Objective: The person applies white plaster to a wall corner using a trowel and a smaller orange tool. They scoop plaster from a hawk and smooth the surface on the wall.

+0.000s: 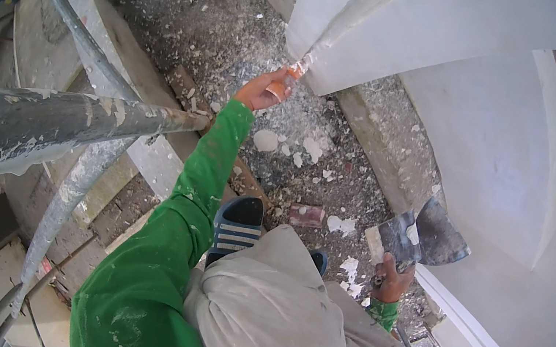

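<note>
My left hand (262, 92) reaches forward, closed around an orange-handled tool (278, 90). Its front end meets the lower corner of a white wall edge (307, 60); the shape of its blade is hard to make out. Down at the right, beside my knee, my right hand (393, 281) is wrapped round the handles of what look like two wide putty knives. One dark, smeared blade (442, 234) fans out to the right, and the other blade (401, 236) lies closer to my fingers with pale paste on it.
Plaster flakes and grit litter the ground (242, 41) before me. Paint-spattered scaffold poles (73, 111) cross on the left. A reddish block (306, 215) lies near my sandal (237, 226). A curved white wall (491, 144) rises on the right, above a rough concrete ledge (388, 141).
</note>
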{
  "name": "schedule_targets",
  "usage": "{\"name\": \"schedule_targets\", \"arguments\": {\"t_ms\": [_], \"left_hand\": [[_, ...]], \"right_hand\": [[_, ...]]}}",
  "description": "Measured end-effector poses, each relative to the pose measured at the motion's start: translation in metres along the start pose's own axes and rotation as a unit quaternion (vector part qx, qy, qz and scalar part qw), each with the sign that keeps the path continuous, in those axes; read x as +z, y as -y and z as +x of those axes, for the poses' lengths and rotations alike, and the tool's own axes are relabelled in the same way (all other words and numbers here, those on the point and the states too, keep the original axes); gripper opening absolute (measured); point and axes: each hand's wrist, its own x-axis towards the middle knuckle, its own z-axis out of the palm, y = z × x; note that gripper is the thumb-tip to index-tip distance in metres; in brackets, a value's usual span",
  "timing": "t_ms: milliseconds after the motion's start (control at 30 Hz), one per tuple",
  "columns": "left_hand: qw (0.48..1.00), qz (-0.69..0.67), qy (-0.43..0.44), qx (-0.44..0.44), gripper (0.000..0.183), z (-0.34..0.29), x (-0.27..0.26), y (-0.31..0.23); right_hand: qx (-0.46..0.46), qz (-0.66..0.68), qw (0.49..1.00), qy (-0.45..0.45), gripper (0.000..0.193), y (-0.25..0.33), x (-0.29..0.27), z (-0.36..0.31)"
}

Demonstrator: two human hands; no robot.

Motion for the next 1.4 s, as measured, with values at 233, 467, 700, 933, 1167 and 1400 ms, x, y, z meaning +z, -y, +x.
{"name": "schedule_targets", "arguments": {"t_ms": [233, 467, 700, 933, 1167, 1400], "left_hand": [[0.996, 0.017, 0.086, -0.018, 0.029, -0.007, 0.010, -0.015], [0.993, 0.072, 0.076, -0.057, 0.025, -0.010, 0.017, -0.035], [0.988, -0.036, 0.133, -0.069, 0.025, 0.000, 0.004, -0.023], [0.987, -0.035, 0.136, -0.073, 0.026, 0.005, -0.006, -0.029], [0.992, -0.048, 0.113, -0.037, 0.028, -0.004, 0.030, -0.025], [0.995, 0.022, 0.098, -0.006, 0.032, -0.034, 0.084, -0.042]], "right_hand": [[-0.003, 0.015, 1.000, -0.016, 0.039, 0.002, 0.003, -0.001], [0.003, 0.032, 0.999, -0.018, 0.039, 0.005, 0.008, 0.001], [-0.015, 0.032, 0.999, 0.000, 0.038, 0.011, 0.011, 0.005], [-0.008, 0.021, 1.000, 0.002, 0.043, 0.006, 0.000, -0.002], [-0.006, 0.011, 1.000, 0.007, 0.042, 0.003, -0.005, -0.004], [0.000, 0.024, 0.999, 0.039, 0.043, -0.001, -0.003, 0.002]]}}
